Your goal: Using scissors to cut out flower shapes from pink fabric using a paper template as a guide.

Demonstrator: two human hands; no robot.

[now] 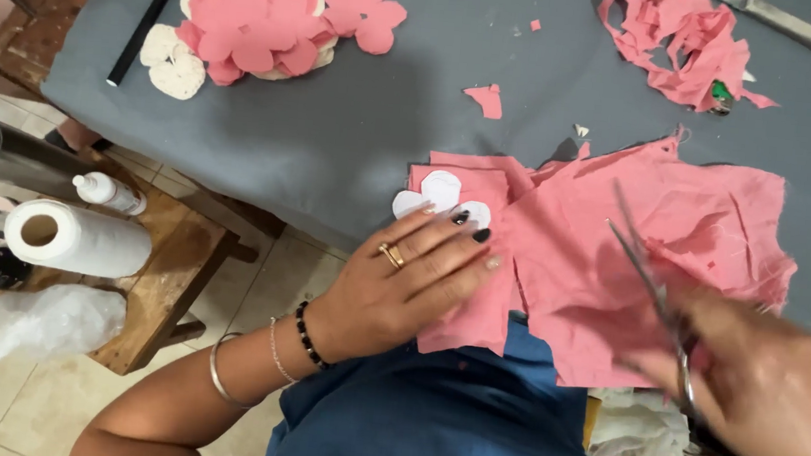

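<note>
Left hand (410,282) flat on pink fabric (617,266); right hand (773,387) grips scissors (650,289).

Count on and beside the grey-covered table (336,124): one pair of scissors (650,289); one white flower-shaped template (439,197); one heap of pink fabric scraps (686,42) near the far right edge; one paper roll (77,238); one white squeeze bottle (107,192); three bracelets (267,358); one ring (391,254).

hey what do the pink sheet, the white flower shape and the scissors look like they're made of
Pink sheet: woven cloth, matte, going by its creases and frayed edges. White flower shape: probably paper or card, flat with clean-cut edges. Scissors: blades look like shiny metal, though blurred.
</note>
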